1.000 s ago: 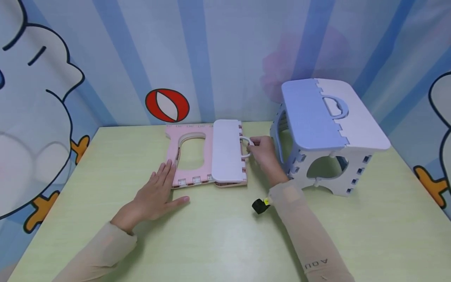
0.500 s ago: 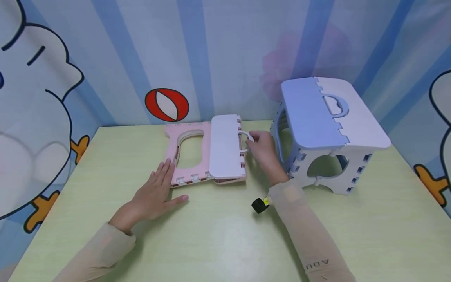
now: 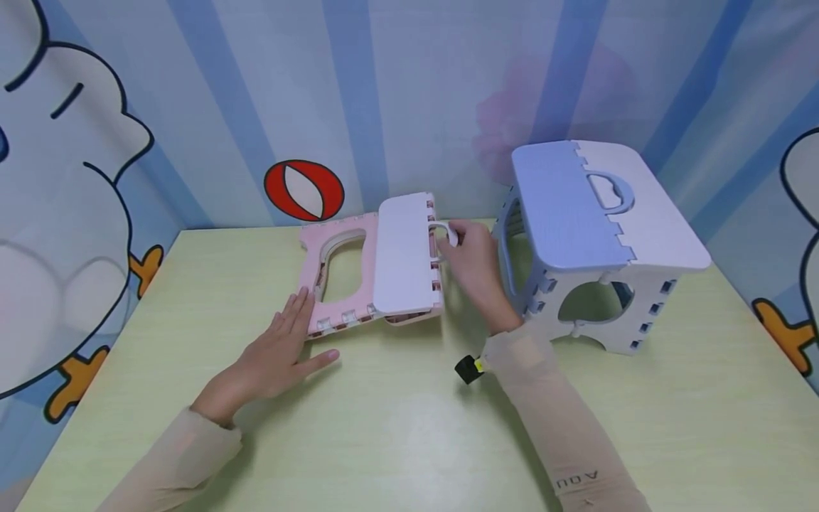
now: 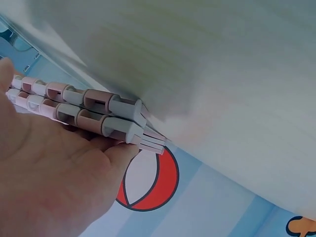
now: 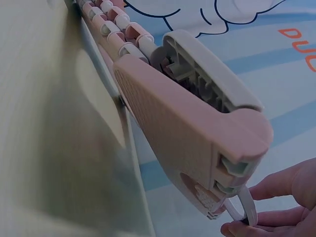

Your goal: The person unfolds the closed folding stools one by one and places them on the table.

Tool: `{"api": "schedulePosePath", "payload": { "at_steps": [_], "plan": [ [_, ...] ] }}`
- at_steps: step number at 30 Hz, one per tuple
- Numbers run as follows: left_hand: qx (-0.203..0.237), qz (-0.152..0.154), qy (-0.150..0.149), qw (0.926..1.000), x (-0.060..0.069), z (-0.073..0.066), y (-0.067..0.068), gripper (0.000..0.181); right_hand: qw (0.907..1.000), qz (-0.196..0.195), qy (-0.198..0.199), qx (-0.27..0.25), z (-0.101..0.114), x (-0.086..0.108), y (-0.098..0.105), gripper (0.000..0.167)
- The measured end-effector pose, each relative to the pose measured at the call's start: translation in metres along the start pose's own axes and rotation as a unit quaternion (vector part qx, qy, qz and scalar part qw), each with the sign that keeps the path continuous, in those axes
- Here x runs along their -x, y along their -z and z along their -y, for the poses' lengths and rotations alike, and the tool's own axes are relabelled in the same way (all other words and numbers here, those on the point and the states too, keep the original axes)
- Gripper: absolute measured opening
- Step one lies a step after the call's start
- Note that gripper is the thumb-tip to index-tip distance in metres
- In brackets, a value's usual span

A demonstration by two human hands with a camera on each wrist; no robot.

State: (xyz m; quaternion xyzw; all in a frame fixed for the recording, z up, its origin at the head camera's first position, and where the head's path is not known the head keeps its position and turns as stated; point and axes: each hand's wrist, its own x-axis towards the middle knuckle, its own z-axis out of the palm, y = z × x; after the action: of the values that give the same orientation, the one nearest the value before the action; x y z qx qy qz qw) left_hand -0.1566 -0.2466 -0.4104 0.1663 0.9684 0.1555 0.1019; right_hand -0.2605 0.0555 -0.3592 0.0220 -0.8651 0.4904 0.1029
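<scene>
A folded pink and white plastic step stool (image 3: 403, 259) lies on the table, its handle side tilted up off the surface. My right hand (image 3: 473, 263) pinches the stool's white handle loop (image 3: 441, 226) between thumb and fingers; the right wrist view shows this grip on the handle (image 5: 251, 205) below the stool's raised end (image 5: 173, 113). With fingers straight, my left hand (image 3: 271, 359) rests against the left edge of the pink leg panel. In the left wrist view the left hand (image 4: 59, 173) touches the hinged edge (image 4: 79, 106) of the stool.
An unfolded blue and white stool (image 3: 601, 206) stands upright on the table at the right, close to my right hand. A curtain (image 3: 422, 107) with blue stripes and cartoon figures hangs behind the table (image 3: 384, 441). A small black camera (image 3: 469, 370) is attached at my right wrist.
My right hand has raised the handle side of the pink and white stool, moving slightly up and left. The left hand has stayed at the stool's left edge, shifting only slightly.
</scene>
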Motion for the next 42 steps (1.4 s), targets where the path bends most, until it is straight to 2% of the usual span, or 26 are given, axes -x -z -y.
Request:
{"api": "schedulePosePath", "payload": {
  "at_steps": [9,29,36,42],
  "plan": [
    [0.019,0.0,0.001,0.9998,0.002,0.0,0.001,0.107,0.9999,0.005,0.01,-0.003,0.011,0.001,0.003,0.032],
    [0.072,-0.007,0.018,0.9972,0.002,0.002,-0.001,0.103,0.9966,0.002,0.08,0.021,0.044,0.007,0.016,0.039],
    [0.084,-0.008,0.02,0.9962,0.003,0.001,0.002,0.101,0.9968,0.009,0.077,-0.019,0.059,0.01,0.016,0.041],
    [0.099,-0.011,0.015,0.9949,0.004,0.002,0.003,0.1,0.9926,-0.001,0.111,-0.048,0.067,0.014,0.014,0.04]
  ]
}}
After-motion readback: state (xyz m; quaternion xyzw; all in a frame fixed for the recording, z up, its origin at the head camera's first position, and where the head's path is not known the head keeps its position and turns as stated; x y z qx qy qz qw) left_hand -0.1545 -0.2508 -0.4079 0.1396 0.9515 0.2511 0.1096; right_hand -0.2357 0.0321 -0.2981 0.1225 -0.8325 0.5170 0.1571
